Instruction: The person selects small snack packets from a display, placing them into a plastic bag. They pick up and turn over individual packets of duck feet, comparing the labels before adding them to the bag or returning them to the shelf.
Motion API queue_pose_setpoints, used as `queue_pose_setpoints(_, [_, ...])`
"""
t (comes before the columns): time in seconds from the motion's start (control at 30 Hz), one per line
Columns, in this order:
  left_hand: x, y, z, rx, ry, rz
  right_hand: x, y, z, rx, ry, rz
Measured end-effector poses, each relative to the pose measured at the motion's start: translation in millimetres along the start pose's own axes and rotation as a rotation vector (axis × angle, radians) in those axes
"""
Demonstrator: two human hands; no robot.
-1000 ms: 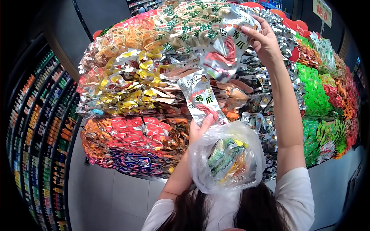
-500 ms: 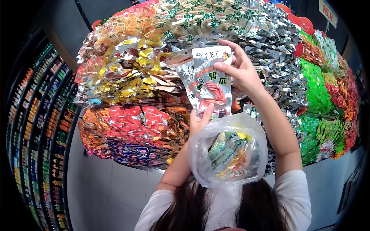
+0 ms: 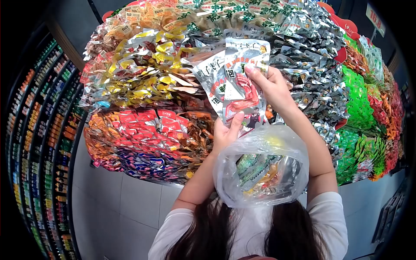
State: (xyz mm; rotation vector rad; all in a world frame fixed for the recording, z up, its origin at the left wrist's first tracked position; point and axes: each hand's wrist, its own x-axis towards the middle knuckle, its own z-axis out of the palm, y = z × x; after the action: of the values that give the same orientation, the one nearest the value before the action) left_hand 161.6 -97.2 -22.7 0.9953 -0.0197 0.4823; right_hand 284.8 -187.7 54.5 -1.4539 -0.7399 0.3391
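Observation:
Two silver snack packets with pictures of duck feet are fanned out in front of me. The front packet (image 3: pixel 236 97) overlaps the right part of the rear packet (image 3: pixel 207 71). Low on both packets, my left hand (image 3: pixel 226 133) pinches them with its thumb on the front one. My right hand (image 3: pixel 275 89) grips the front packet's right side, thumb on its face and fingers behind. Below the hands hangs a translucent plastic bag (image 3: pixel 223 182), seemingly from my left forearm; its attachment is hidden. Inside it lie several snack packets (image 3: pixel 260 173), green and orange-red.
A broad heaped display holds silver packets (image 3: pixel 320 86), yellow-and-silver packets (image 3: pixel 151 82), red packets (image 3: pixel 143 125) and green packets (image 3: pixel 357 95). A price sign (image 3: pixel 375 19) stands at the back right. Stocked shelves (image 3: pixel 43 143) line the left, beside a tiled floor (image 3: pixel 138 199).
The right-hand packet has come from behind the other to in front, now overlapping it. My right hand has shifted down to its side. The bag has swung slightly right.

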Motion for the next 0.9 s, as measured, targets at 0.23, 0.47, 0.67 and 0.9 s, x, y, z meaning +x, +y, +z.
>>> queue_pose_setpoints(0.23, [1, 2, -5, 0.133, -0.059, -0.033, 4, 7, 2, 0.219, -0.019, 0.0])
queue_pose_setpoints(0.47, [-1, 3, 0, -0.002, -0.111, -0.051, 3, 12, 0, 0.312, -0.016, -0.012])
queue_pose_setpoints(0.67, [3, -5, 1, -0.046, -0.001, 0.096, -5, 7, -8, 0.0, -0.161, -0.029])
queue_pose_setpoints(0.9, [2, -3, 7, -0.042, 0.092, 0.164, -4, 6, -13, 0.0, -0.402, -0.069])
